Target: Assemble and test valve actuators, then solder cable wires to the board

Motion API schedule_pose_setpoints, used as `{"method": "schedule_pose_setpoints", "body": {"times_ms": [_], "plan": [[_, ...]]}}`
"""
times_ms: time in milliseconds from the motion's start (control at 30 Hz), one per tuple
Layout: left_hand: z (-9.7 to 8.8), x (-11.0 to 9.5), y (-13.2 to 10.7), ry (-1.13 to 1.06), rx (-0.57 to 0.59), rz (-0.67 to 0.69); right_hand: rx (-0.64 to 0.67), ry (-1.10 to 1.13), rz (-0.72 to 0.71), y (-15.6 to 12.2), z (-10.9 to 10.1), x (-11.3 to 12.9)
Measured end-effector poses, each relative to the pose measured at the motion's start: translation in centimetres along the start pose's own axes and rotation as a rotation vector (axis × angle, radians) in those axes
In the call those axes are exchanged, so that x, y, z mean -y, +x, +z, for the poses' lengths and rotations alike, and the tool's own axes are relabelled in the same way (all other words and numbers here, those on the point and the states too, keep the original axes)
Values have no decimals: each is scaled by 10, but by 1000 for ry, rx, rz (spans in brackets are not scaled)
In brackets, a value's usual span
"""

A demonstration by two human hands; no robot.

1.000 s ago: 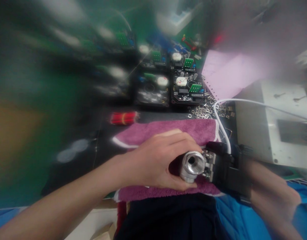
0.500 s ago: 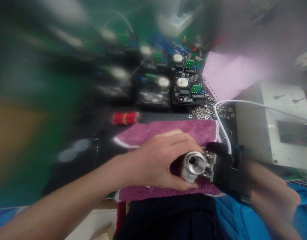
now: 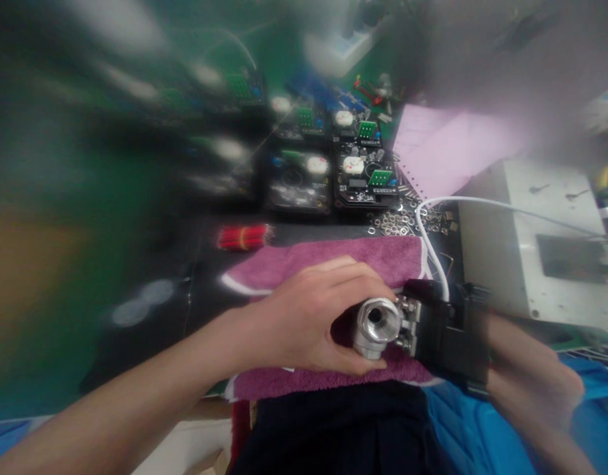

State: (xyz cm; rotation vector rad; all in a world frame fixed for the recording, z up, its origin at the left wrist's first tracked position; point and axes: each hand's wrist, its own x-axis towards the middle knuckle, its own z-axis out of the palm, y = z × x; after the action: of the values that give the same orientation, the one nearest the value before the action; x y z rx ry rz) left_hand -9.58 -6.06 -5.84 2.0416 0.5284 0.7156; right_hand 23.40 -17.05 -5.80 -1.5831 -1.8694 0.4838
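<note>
My left hand (image 3: 311, 316) is closed round a silver metal valve body (image 3: 377, 323), thumb below and fingers over the top; its threaded round opening faces me. Bolts join the valve body to a black actuator box (image 3: 447, 343), with a white cable (image 3: 435, 247) coming out of its top. At the far side of the box, my right hand (image 3: 531, 376) grips it; that hand is blurred and its fingertips are hidden behind the box. Beneath the valve lies a purple cloth (image 3: 333, 257) with white edging.
Black circuit-board units (image 3: 366, 178) stand in rows behind the cloth. Loose washers and nuts (image 3: 395, 223) lie beside them. A red wire bundle (image 3: 244, 237) is at left, pink paper (image 3: 432, 148) at the back. A pale metal box (image 3: 521, 244) stands at right.
The whole view has shifted slightly, so things appear a little further left. Both hands keep their hold on the valve, with no clear movement of their own.
</note>
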Motion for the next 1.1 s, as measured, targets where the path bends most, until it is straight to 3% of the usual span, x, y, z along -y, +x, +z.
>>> {"method": "schedule_pose_setpoints", "body": {"times_ms": [167, 600, 833, 1100], "plan": [[0, -1, 1, 0, -10, -7, 96, -72, -17, 9, -1, 8], [-2, -1, 2, 22, -2, 14, 73, -159, -89, 5, 2, 4], [2, 1, -1, 44, -24, 48, -6, 13, -80, -10, 1, -11], [0, 0, 0, 32, -13, 44, -21, 0, -47, -10, 1, -8]]}}
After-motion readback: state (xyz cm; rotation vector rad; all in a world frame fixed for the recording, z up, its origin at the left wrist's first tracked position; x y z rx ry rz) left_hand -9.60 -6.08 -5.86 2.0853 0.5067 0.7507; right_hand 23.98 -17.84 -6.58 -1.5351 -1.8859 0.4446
